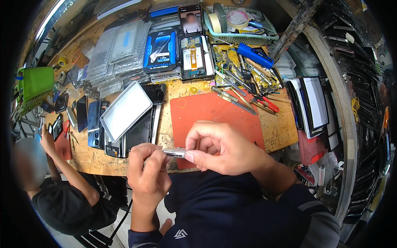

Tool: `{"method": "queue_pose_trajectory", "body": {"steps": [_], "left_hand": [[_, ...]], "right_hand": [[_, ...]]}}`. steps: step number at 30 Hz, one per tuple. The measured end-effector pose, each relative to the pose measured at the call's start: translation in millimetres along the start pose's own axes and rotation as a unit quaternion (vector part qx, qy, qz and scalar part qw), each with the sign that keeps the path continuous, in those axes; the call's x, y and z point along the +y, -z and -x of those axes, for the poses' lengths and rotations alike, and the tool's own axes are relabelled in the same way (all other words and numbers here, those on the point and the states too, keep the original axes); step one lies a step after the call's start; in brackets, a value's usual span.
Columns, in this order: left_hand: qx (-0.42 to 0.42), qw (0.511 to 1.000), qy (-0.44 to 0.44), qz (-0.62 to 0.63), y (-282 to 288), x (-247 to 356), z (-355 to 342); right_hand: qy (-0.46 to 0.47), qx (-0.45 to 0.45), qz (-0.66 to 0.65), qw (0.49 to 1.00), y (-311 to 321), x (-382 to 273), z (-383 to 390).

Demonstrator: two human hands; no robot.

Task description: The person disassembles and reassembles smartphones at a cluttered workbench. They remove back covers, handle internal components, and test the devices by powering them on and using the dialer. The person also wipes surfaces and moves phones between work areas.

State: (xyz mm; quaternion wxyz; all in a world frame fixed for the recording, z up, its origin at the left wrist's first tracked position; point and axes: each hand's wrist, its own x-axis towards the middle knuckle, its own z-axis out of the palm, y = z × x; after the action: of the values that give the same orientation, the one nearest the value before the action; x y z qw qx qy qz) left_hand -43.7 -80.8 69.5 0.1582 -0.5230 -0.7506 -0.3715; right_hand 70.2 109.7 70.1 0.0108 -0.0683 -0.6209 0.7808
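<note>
Over the near edge of the bench, both my hands grip a smartphone [175, 153], its thin metallic edge turned toward me. My left hand [148, 171] is closed on the phone's left end with bent fingers. At the other end, my right hand [221, 146] pinches it between thumb and fingers. Most of the phone's faces are hidden by the hands and the angle. Below and behind it lies a red-orange mat [198, 111]. To the left, a white tray [126, 111] rests tilted on several dark phone screens [142, 131].
Screwdrivers, tweezers and red-handled pliers [266, 103] lie beyond the mat. An opened device [193, 58], a boxed screen module [160, 50] and bubble-wrap packs [120, 45] fill the back. A green basket [264, 37] holds tape rolls. Another person [70, 198] sits at the left.
</note>
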Motion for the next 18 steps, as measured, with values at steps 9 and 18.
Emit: {"method": "queue_pose_trajectory", "body": {"steps": [9,18], "left_hand": [[0.036,0.982,0.084,0.167,-12.6,-18.7,4.3],[0.114,0.912,0.176,0.353,-28.0,-19.6,35.2]], "right_hand": [[-0.006,0.000,-0.021,1.000,6.0,-2.4,-4.1],[0.029,-0.020,0.014,0.999,4.2,0.3,-3.1]]}}
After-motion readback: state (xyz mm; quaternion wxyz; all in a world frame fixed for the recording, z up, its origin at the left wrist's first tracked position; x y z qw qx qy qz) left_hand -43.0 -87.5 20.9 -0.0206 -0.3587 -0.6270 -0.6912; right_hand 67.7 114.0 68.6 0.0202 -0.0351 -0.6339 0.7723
